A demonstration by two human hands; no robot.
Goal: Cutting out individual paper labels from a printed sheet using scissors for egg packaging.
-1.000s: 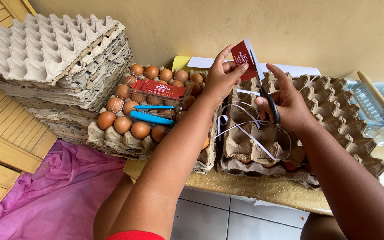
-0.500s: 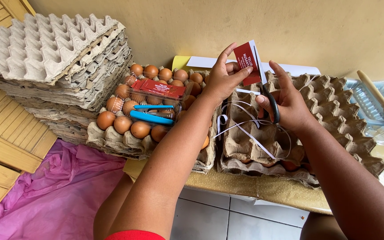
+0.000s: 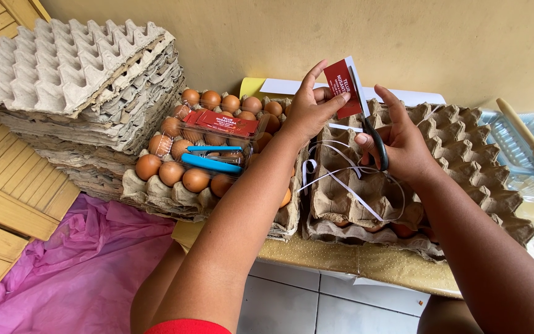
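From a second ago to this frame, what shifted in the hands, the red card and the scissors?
Very little. The left hand holds the red card a touch more upright than a second ago, and the scissors in the right hand stay at its right edge. Both grips are unchanged. The white paper strips, the full egg tray and the stack of empty trays lie as before.

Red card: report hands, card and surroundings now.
Left hand pinches red card upright. Right hand works scissors, blades on card's white edge. White strips litter empty egg tray below. Nothing blocks.
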